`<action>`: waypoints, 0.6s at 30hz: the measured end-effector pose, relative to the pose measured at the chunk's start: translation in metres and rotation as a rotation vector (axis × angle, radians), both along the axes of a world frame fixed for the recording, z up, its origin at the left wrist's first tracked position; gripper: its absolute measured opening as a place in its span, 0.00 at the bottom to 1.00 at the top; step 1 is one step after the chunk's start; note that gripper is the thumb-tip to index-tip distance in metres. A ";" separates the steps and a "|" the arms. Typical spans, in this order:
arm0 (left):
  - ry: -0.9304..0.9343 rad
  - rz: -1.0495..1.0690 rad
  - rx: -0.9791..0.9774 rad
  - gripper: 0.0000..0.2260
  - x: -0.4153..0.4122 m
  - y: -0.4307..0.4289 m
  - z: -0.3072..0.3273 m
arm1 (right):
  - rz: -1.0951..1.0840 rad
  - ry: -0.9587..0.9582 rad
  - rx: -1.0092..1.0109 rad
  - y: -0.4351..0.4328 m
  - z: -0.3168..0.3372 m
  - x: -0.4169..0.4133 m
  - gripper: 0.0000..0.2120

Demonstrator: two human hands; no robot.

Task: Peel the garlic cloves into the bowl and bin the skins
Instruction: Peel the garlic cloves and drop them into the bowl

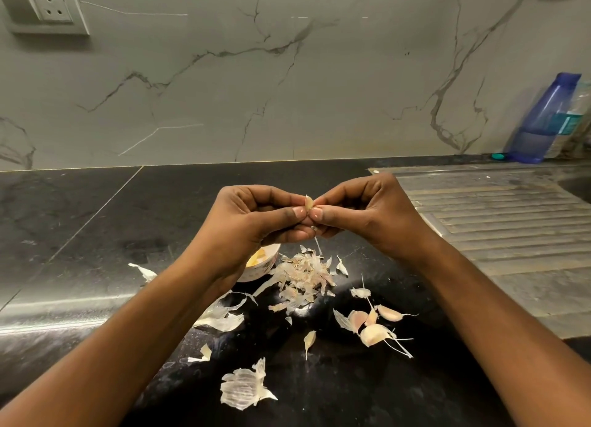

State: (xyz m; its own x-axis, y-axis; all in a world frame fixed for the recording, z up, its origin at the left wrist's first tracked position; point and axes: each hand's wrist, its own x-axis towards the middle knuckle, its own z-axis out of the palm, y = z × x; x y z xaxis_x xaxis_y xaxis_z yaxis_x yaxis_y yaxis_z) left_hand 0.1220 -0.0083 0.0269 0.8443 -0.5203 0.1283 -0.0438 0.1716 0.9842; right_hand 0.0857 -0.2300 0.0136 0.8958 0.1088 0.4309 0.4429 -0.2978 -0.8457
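clove under work is held in the air between both hands, above the black counter and just beyond the heap of skins. its long axis stands roughly upright, pointed tip uppermost. only the upper part shows above the thumbs, pale cream with a dry papery look, so some skin appears to be on it, though how much cannot be told. left hand and right hand meet at the clove from either side, each with fingers curled and thumb tip pressed against it in a pinch; neither hand is nearer than the other. bowl lies below and to the left of the clove, partly hidden under the left wrist, with yellowish peeled garlic showing inside. judged from this, the drop into the bowl would fall most naturally to the left hand, a short move down and toward the body. several unpeeled cloves lie on the counter nearer the body and to the right, on the right hand's side. loose skins are scattered widely, including a large papery husk toward the near edge. no bin is in view and the skins are not yet binned; task judged part done. beyond, a ribbed draining board lies to the right, with a blue bottle against the marbled wall.
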 end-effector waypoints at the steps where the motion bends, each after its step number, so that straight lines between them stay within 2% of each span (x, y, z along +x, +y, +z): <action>1: -0.001 -0.001 0.002 0.14 0.000 0.000 0.000 | 0.002 0.000 0.003 0.000 0.000 0.000 0.08; 9: -0.005 -0.007 0.030 0.12 0.000 0.001 0.000 | -0.022 -0.028 0.000 0.003 -0.004 0.001 0.04; 18: 0.087 -0.044 0.022 0.15 0.003 -0.001 -0.001 | -0.050 -0.044 -0.009 0.005 -0.005 0.000 0.02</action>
